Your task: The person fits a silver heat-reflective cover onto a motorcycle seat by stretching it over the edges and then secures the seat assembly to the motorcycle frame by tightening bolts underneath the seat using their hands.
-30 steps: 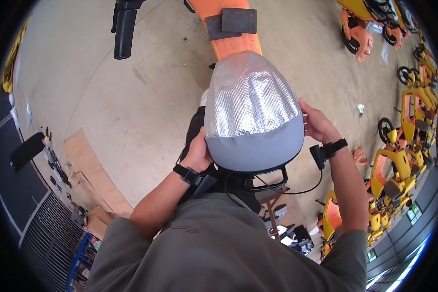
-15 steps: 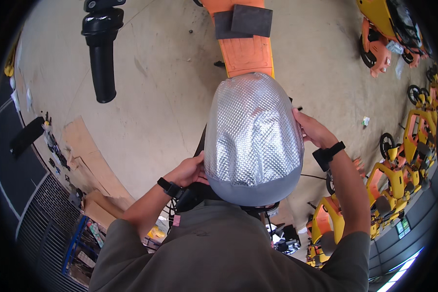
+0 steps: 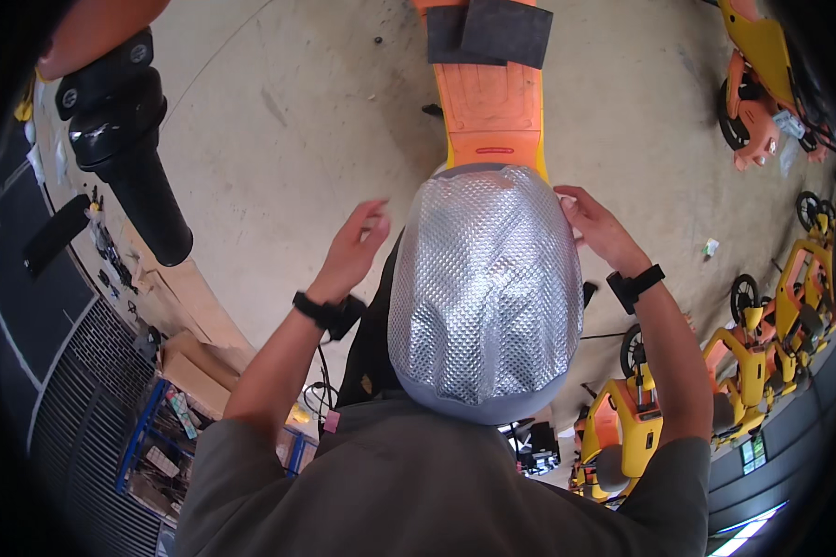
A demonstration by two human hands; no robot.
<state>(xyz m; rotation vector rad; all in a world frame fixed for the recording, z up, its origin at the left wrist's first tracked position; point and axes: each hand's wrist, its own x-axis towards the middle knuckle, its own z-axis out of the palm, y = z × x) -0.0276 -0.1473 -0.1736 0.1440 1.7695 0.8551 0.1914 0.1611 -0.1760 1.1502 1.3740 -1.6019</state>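
A silver, quilted-looking seat cover (image 3: 488, 288) with a grey edge lies over the seat of an orange and yellow scooter, right in front of my body. My right hand (image 3: 601, 227) is at the cover's far right edge, fingers bent and fingertips against it. What lies under those fingertips is hidden. Off the cover's left side, my left hand (image 3: 353, 249) is raised in the air, thumb and fingers apart, holding nothing. Both wrists wear black bands. Beyond the seat is the scooter's orange footboard (image 3: 490, 107), with two dark flat pads (image 3: 506, 32) on it.
A black handlebar grip (image 3: 139, 190) juts in at the upper left. Several yellow and orange scooters (image 3: 748, 367) stand along the right. Flattened cardboard (image 3: 190, 297) lies on the floor at left, near a blue-framed rack (image 3: 139, 450) with goods.
My left hand has let go of the cover's left edge and lifted away, up and outward. My right hand stays at the right edge, a little farther forward. The view has shifted.
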